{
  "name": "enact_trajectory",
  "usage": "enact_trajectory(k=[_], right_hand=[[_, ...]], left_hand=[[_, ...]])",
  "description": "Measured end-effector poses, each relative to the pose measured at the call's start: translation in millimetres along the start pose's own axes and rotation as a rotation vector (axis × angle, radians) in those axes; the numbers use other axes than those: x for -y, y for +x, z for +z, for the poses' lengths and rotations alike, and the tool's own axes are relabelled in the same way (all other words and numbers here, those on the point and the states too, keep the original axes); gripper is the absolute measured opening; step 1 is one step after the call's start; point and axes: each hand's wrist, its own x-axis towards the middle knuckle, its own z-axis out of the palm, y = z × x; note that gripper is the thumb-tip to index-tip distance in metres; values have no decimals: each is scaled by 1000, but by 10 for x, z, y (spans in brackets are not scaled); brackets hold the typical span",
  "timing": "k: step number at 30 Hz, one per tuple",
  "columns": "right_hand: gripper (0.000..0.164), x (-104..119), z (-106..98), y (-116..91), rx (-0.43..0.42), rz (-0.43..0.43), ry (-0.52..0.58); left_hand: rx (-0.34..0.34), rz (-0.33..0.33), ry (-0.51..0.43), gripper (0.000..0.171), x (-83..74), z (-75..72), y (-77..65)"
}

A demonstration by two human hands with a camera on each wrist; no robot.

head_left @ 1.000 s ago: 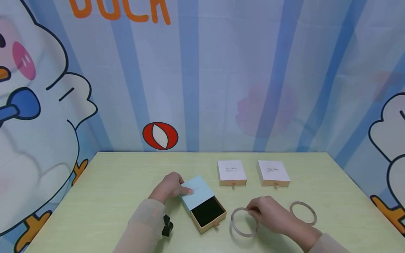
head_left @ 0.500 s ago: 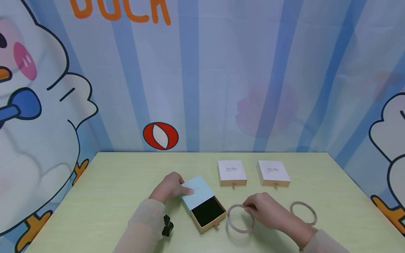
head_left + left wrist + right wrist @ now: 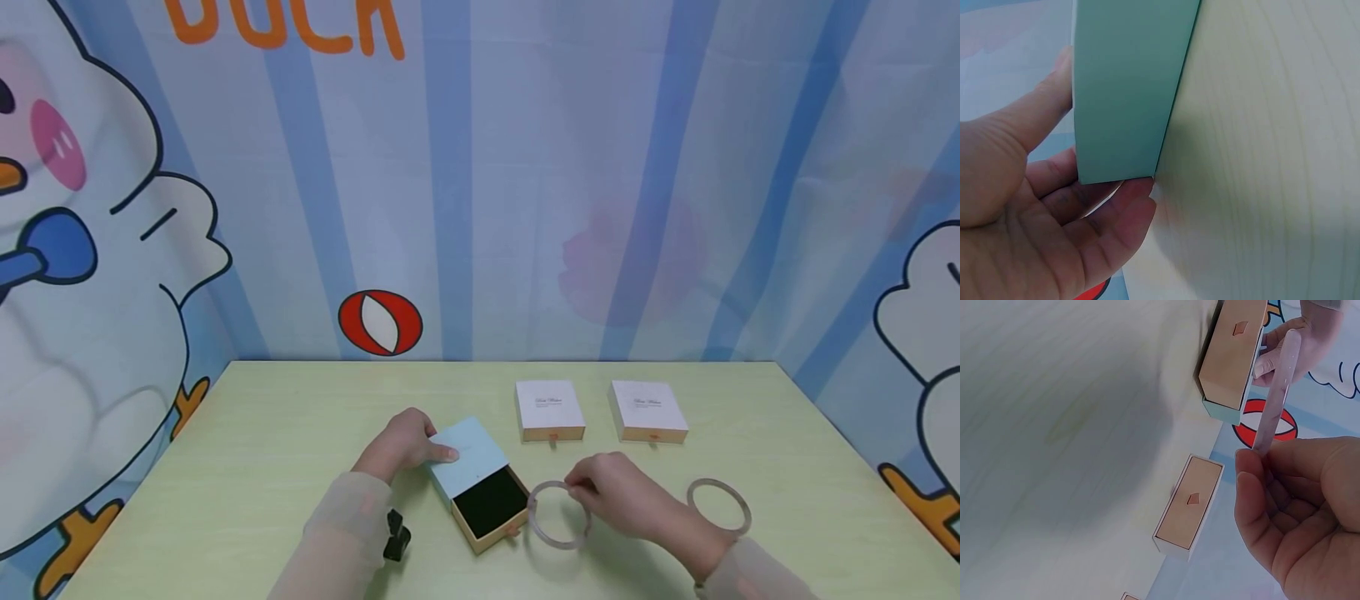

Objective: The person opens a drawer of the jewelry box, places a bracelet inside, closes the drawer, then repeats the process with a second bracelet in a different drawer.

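A light blue drawer box (image 3: 468,454) sits turned on the table, its drawer (image 3: 491,504) partly pulled out and showing a black lining. My left hand (image 3: 401,446) holds the box at its rear left corner, thumb on the lid; in the left wrist view, fingers (image 3: 1116,240) curl around the box's end. Between thumb and fingertips my right hand (image 3: 622,496) pinches a pale translucent bangle (image 3: 558,546), raised near the drawer's right front edge. The right wrist view shows that bangle (image 3: 1279,390) edge-on. A second bangle (image 3: 720,483) lies right of the right wrist.
Two closed white drawer boxes, one at left (image 3: 550,408) and one at right (image 3: 648,410), stand behind the right hand. A printed cloth backdrop (image 3: 510,208) rises along the table's (image 3: 315,400) back edge. A black object (image 3: 396,535) shows at the left wrist.
My right hand has carried the bangle leftward and slightly away from me, up to the drawer's edge. The left hand and the blue box have stayed in place.
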Motion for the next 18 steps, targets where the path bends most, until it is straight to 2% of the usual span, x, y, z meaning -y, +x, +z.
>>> enact_trajectory(k=[12, 18], right_hand=[[7, 54, 46, 70, -4, 44, 20], [8, 79, 57, 110, 22, 58, 35]], left_hand=[[3, 2, -2, 45, -4, -5, -6], [5, 4, 4, 44, -10, -14, -23]])
